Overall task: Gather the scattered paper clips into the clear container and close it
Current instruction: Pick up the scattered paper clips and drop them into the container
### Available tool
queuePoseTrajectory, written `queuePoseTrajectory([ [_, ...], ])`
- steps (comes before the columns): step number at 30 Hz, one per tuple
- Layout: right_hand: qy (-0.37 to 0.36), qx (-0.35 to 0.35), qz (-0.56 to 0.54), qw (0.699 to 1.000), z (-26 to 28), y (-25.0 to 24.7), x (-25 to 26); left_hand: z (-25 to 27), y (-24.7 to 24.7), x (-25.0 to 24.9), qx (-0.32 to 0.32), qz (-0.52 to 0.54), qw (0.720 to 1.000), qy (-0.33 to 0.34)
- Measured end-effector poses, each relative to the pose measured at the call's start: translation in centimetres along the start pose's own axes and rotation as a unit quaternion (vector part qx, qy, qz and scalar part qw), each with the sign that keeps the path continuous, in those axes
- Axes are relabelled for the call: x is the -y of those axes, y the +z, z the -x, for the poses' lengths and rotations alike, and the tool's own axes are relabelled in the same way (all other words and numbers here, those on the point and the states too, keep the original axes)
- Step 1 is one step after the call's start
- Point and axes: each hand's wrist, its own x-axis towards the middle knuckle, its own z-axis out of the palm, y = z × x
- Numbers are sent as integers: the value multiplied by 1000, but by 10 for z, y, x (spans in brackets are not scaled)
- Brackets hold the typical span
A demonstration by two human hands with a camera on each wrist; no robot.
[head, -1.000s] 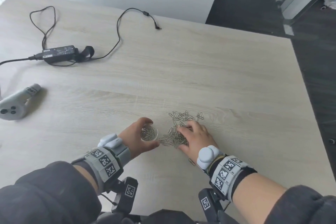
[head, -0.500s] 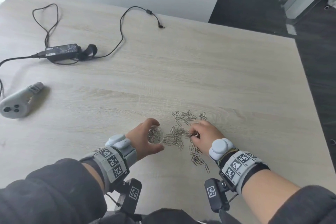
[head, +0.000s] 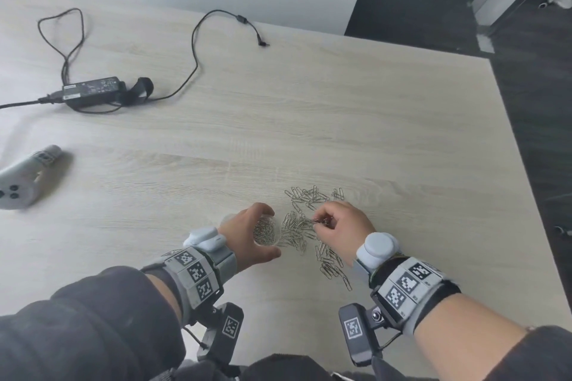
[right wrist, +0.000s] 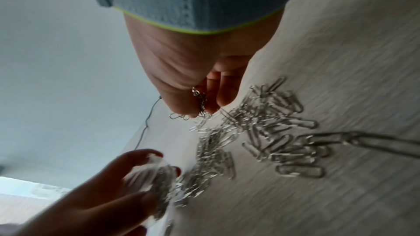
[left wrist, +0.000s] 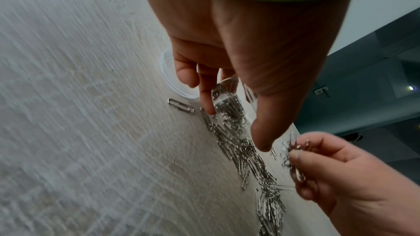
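Note:
My left hand (head: pixel 247 233) grips the small round clear container (head: pixel 265 230), partly filled with paper clips, on the wooden table (head: pixel 340 120). The same container (left wrist: pixel 229 107) shows between thumb and fingers in the left wrist view. Just right of it my right hand (head: pixel 337 224) pinches a bunch of paper clips (left wrist: pixel 293 155) lifted slightly off the table, also seen as a bunch (right wrist: pixel 201 103) in the right wrist view. Many loose paper clips (head: pixel 309 198) lie scattered between and beyond both hands, and more clips (head: pixel 332 266) trail toward my right wrist. A clear lid (left wrist: pixel 168 76) lies behind my left hand.
A black power adapter (head: pixel 91 91) with its cable (head: pixel 195 49) lies at the far left. A grey handheld controller (head: pixel 23 178) rests at the left edge. The table's right edge (head: pixel 526 164) drops to a dark floor.
My right hand went from flat on the clip pile to a pinch, lifting a bunch of clips and shifting slightly right. My left hand kept hold of the container.

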Motion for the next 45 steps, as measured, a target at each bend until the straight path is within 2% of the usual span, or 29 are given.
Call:
queuePoseTrajectory([
  [5,-79,21,-34,996,7,5,36,0,6,-8,8,-12,1000,5],
  [9,-136,68,9,988,8,15,49,0,9,-14,16,3,999,27],
  [19,-189,84,24,978,11,21,59,5,9,-21,8,40,998,42],
  [21,-183,79,7,980,8,22,54,7,8,-16,6,45,998,36],
  [24,-139,31,-6,990,0,17,37,14,7,-2,4,35,999,16],
  [28,-61,-30,83,994,-20,1,-4,23,-2,11,-16,41,999,-3],
  [32,25,-14,150,988,-30,-6,-33,24,-13,18,-52,57,997,-6],
  [35,12,0,167,986,-24,-2,-30,23,-19,27,-75,50,996,-12],
  [41,-76,73,177,979,-1,19,-16,18,-25,37,-103,46,994,-14],
  [45,-94,47,154,982,-4,20,-4,17,-27,41,-98,50,994,-8],
])
